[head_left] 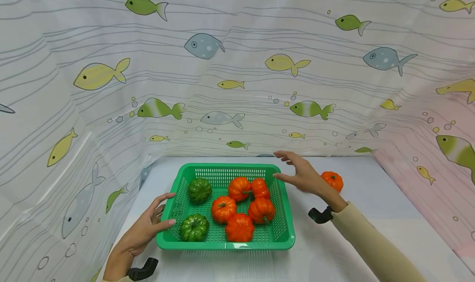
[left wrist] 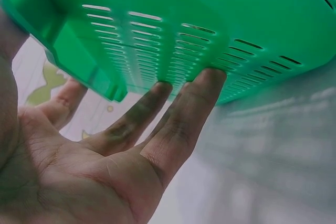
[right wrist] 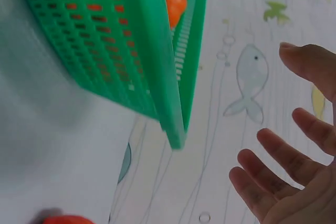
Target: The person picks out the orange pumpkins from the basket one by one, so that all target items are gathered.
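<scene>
A green plastic basket [head_left: 226, 245] holds two green pumpkins [head_left: 194, 227] and several small orange pumpkins [head_left: 239, 227]. At its left side is my left hand [head_left: 142, 228], fingers spread. In the left wrist view, the fingertips [left wrist: 212, 77] touch the slotted outer wall below the rim, while the thumb lies near the rim, mostly out of sight. My right hand [head_left: 298, 172] hovers by the far right corner with fingers apart and nothing in it. The right wrist view has this hand [right wrist: 294, 177] clear of the basket rim [right wrist: 176, 129].
Right of the basket, an orange pumpkin [head_left: 332, 181] sits on the white table [head_left: 356, 232]; another orange piece beside it is mostly hidden by my right wrist. A fish-patterned curtain [head_left: 237, 121] encloses the back and both sides.
</scene>
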`<action>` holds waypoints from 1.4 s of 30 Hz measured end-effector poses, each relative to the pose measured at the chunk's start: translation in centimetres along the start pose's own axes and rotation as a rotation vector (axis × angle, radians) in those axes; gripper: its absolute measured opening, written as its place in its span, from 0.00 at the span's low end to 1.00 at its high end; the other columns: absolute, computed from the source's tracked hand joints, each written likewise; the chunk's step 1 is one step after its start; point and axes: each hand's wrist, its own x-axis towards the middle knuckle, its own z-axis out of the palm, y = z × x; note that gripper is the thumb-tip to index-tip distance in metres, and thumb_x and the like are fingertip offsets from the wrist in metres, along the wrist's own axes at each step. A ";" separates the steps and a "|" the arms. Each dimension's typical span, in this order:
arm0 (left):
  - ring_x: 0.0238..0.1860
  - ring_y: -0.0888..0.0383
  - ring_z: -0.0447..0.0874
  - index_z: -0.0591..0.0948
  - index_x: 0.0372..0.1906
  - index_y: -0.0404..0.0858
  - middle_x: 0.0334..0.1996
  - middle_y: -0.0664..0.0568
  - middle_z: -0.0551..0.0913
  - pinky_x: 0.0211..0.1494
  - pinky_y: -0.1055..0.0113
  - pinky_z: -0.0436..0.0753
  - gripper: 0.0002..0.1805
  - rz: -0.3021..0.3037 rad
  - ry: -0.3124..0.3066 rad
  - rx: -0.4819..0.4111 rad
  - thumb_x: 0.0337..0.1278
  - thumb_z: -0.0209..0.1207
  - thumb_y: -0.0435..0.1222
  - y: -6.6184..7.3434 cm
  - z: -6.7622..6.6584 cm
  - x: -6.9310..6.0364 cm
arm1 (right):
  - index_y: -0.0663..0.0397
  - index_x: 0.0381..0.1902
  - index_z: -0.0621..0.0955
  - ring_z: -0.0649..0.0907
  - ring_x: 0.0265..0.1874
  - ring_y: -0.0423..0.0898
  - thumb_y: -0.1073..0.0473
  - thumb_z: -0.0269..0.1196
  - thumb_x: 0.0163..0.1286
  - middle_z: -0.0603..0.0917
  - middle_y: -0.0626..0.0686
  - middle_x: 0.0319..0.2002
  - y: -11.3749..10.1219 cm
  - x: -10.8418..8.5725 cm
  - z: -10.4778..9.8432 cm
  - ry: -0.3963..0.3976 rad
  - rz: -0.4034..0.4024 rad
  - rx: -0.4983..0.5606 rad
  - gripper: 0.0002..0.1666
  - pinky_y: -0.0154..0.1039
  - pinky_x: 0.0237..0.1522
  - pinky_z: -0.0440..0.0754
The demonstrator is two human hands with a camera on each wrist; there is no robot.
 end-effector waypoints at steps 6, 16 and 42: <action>0.74 0.28 0.56 0.50 0.81 0.50 0.76 0.32 0.49 0.61 0.44 0.76 0.43 0.000 0.011 0.000 0.71 0.59 0.29 -0.2 0.0 -0.1 | 0.52 0.72 0.72 0.79 0.62 0.59 0.54 0.76 0.65 0.78 0.53 0.66 -1.6 1.2 2.3 -0.100 -0.029 -0.003 0.41 0.59 0.61 0.78; 0.78 0.26 0.39 0.50 0.82 0.49 0.79 0.31 0.39 0.65 0.35 0.70 0.43 -0.006 0.004 0.005 0.72 0.59 0.30 -0.2 0.0 -0.3 | 0.54 0.71 0.73 0.79 0.61 0.54 0.49 0.73 0.68 0.78 0.51 0.65 -4.5 3.3 5.9 -0.269 -0.120 0.029 0.39 0.56 0.61 0.78; 0.76 0.28 0.50 0.50 0.82 0.50 0.77 0.32 0.47 0.63 0.41 0.74 0.43 0.020 -0.008 -0.008 0.72 0.58 0.29 -0.1 0.0 0.1 | 0.53 0.63 0.81 0.79 0.60 0.43 0.57 0.73 0.69 0.82 0.49 0.60 -6.8 4.7 12.5 -0.657 -0.285 -0.097 0.27 0.35 0.62 0.75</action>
